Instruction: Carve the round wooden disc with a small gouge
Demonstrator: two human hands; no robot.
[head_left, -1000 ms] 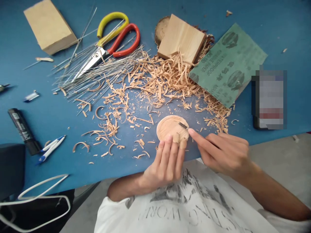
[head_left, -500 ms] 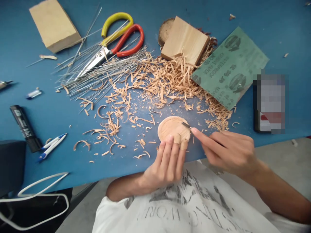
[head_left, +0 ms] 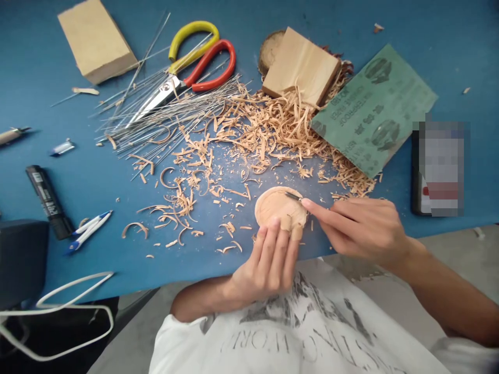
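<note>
A round pale wooden disc [head_left: 275,204] lies on the blue table [head_left: 78,187] near its front edge. My left hand [head_left: 268,259] presses its near rim with fingers held together and stretched flat. My right hand [head_left: 360,226] is closed round a thin carving knife [head_left: 293,197]. The small blade touches the disc's right upper part. Curled wood shavings [head_left: 257,132] are spread over the table behind the disc.
Scissors [head_left: 187,72] with yellow and red handles lie on a bundle of thin wires [head_left: 156,119]. Two wood blocks [head_left: 300,65] [head_left: 95,39], green sandpaper [head_left: 372,106], a phone [head_left: 438,169], a black marker [head_left: 49,200] and a white cable [head_left: 70,306] are around.
The knife tip slid a little leftward across the disc. The view shifted slightly; the left hand stays on the disc.
</note>
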